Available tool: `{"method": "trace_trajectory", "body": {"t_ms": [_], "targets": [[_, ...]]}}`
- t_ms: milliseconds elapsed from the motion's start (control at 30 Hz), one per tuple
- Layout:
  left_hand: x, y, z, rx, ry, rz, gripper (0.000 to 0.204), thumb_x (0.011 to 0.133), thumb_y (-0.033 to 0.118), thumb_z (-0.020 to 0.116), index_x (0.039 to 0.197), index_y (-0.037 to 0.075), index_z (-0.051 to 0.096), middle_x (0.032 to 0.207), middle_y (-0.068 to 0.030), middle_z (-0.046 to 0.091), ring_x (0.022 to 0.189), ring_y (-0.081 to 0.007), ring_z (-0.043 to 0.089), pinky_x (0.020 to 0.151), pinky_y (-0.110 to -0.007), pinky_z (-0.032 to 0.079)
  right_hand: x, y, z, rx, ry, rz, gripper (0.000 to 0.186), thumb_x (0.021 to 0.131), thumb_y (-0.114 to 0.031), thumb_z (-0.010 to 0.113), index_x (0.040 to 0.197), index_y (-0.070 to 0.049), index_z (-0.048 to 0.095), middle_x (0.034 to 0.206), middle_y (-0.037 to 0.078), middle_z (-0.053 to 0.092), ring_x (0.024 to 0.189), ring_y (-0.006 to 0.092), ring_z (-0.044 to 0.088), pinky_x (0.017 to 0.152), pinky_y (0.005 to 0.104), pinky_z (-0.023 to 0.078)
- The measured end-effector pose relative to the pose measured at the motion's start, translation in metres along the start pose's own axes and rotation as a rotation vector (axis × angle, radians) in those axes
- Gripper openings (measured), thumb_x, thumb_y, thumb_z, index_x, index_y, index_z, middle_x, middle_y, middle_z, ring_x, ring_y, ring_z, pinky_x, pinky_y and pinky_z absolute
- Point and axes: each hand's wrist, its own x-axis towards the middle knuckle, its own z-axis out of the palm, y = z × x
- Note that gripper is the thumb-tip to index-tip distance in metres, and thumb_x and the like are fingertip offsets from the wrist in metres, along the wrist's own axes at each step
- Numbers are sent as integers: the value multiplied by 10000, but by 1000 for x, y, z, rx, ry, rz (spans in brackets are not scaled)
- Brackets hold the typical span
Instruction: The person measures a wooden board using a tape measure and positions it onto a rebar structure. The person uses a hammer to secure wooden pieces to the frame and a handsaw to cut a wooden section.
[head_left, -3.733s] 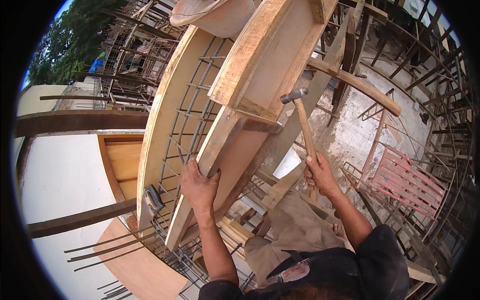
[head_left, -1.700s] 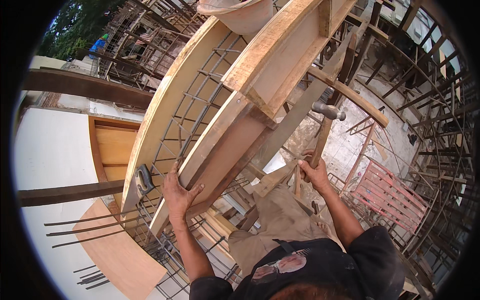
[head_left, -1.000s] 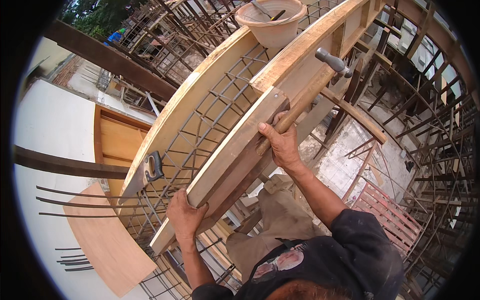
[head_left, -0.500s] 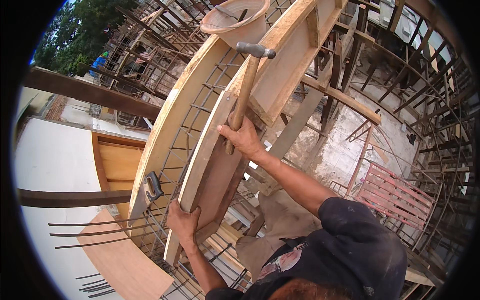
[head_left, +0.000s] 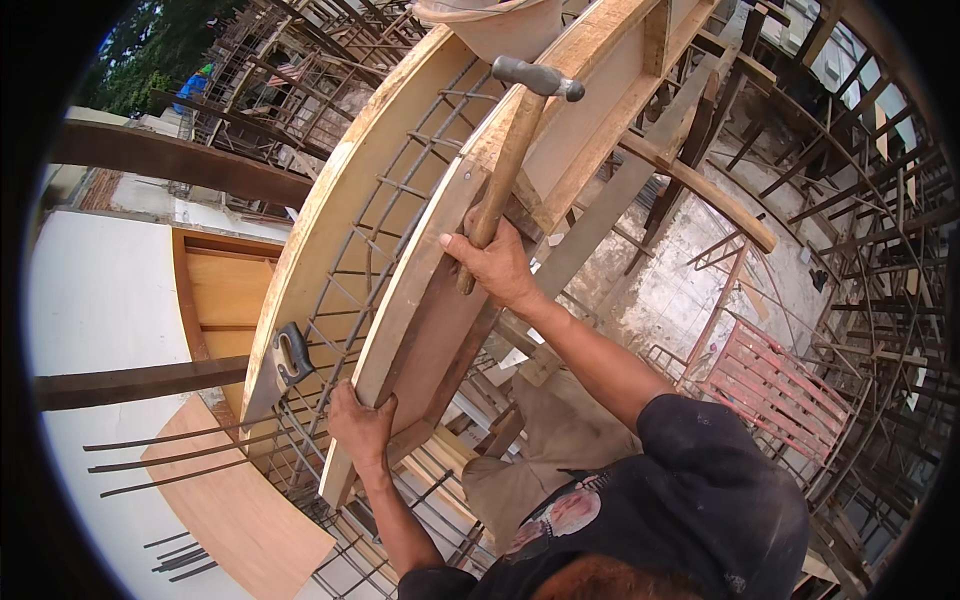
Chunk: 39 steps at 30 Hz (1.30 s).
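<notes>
My left hand (head_left: 362, 425) grips the lower part of the wooden formwork panel (head_left: 430, 350), fingers over its pale edge board. My right hand (head_left: 495, 260) is closed on the wooden handle of a hammer (head_left: 510, 160), its thumb lying against that same board near the panel's middle; the steel head is raised above the upper timber section (head_left: 560, 130). Left of the panel runs a rebar cage (head_left: 400, 190) inside a curved plywood board (head_left: 320, 220). A handsaw (head_left: 292, 360) with a dark handle rests on that board, left of my left hand.
A plastic bucket (head_left: 495, 25) sits at the top. A white wall (head_left: 100, 300) with a wooden door (head_left: 225, 290) and protruding bars is at left. Scaffolding (head_left: 870, 260) and a red slatted frame (head_left: 770, 385) stand right. A person in blue (head_left: 190, 92) is far off at upper left.
My right hand and the hammer have moved left and up from beside the formwork onto the panel. My left hand still grips the lower board. The view has shifted slightly.
</notes>
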Motion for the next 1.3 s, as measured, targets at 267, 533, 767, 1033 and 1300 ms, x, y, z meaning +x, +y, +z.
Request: {"method": "trace_trajectory", "body": {"t_ms": [267,533,767,1033,1300], "targets": [[1,-9,18,9,-72,-27,663,559,302,896,1099,35,619,993,-143,645,944,-359,640,825,-458,520,-67,10,-58,172,93,356,371,965,-121,705,1232,-12,472,978,93,647,719,174,702,555,280,555],[0,-2,12,25,-86,-60,684,514,225,895,1101,16,613,988,-169,634,932,-376,621,814,-463,517,-152,6,-126,-318,-9,511,346,973,-184,713,1195,7,529,731,41,587,520,100,559,454,269,429],[6,3,18,-9,-108,-43,710,526,234,903,1136,20,610,1018,-159,637,966,-369,624,845,-455,514,-100,38,-87,-82,17,472,298,999,-257,681,991,-7,519,584,16,501,420,106,475,391,270,363],[3,0,14,30,-74,-42,703,553,244,895,1155,29,601,1043,-153,637,991,-363,625,858,-465,509,-126,28,-95,-51,124,377,272,996,-234,674,939,-12,527,556,17,520,417,103,478,399,269,367],[5,-3,17,-12,-157,-60,811,601,345,903,1292,77,574,1181,-133,628,1115,-343,592,992,-467,451,-143,-10,-86,-167,-33,421,244,995,-243,674,957,-44,538,614,12,553,449,81,501,424,252,388]]}}
